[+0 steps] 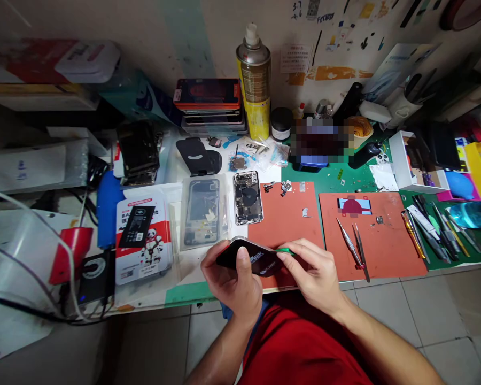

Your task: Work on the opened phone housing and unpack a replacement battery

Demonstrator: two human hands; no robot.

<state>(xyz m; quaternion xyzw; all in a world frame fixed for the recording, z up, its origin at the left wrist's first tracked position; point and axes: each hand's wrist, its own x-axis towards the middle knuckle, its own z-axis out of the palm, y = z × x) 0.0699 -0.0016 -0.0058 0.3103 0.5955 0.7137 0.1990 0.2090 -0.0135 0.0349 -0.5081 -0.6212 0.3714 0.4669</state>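
Observation:
My left hand (238,286) grips a black phone (260,260) over the near edge of the bench, thumb flat on its dark face. White print shows on that face, too small to read. At the phone's right end, my right hand (315,272) pinches a small green strip-like tool (284,250) against the edge. How far its tip goes in, I cannot tell. Beyond the hands lies an opened phone (247,198) with its inner parts showing. To its left, a phone housing (201,208) rests in a clear tray.
Tweezers (359,248) lie on the right orange mat (388,256); loose small parts (286,187) sit on the left one. A spray can (254,85) stands behind. At left are a battery (136,226) on a white-and-red box and trailing cables (60,240).

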